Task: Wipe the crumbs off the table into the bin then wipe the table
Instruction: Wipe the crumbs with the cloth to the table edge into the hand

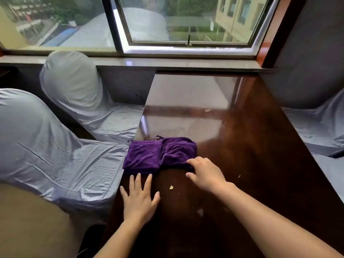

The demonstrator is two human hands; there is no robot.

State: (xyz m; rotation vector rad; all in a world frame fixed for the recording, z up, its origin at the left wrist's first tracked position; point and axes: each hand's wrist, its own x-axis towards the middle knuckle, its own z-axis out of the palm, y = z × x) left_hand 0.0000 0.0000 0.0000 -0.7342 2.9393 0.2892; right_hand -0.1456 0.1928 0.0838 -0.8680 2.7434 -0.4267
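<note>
The dark polished worktop (pixel 242 146) stretched from the near edge up to the window sill, and it was far from clean: by my reading the job had barely begun. Along its left edge stood two chairs in pale covers (pixel 78 101), and no bin showed anywhere in view, so where the crumbs were meant to go could not be told. The purple cloth (pixel 160 154) lay folded at the left edge of the worktop, roughly midway along it, one corner just overhanging. The right hand (pixel 206 173) was on the cloth's near right corner, fingers (pixel 191 162) curled down onto the fabric in what looked like the start of a grip, though whether they had truly pinched it could not be told. The left hand (pixel 140 200) lay flat on the worktop just short of the cloth, fingers spread and released, holding nothing. Crumbs were there in plain sight: one pale crumb (pixel 171 187) between the two hands, another (pixel 239 176) nearer the right edge, one more (pixel 207 110) further toward the far edge, plus faint specks around. Nothing looked swept yet; gathering the crumbs, tipping them away and the final wipe all seemed left to do.
</note>
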